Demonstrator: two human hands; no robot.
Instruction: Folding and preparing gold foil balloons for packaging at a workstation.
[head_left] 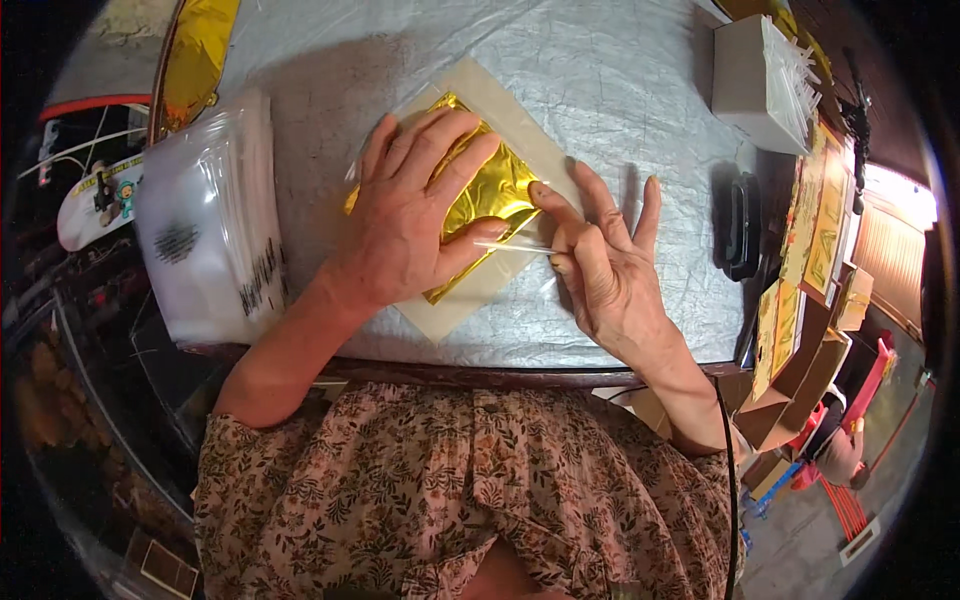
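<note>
Silvery sheeting (pixel 570 75) lies beneath; left hand (pixel 400 215) rests spread on gold foil (pixel 512 182); right hand (pixel 612 275) pinches a white stick (pixel 525 248). Light pressure should limit creases.

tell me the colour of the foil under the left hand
Shiny gold; the foil under the left hand shows best in the head view.

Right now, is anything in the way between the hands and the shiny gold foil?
Nothing visible is. The left hand rests on the gold foil, and the right hand has a fingertip at its right corner. The thin white stick pinched in the right hand reaches to the lower-right edge, but blocks neither hand.
</note>
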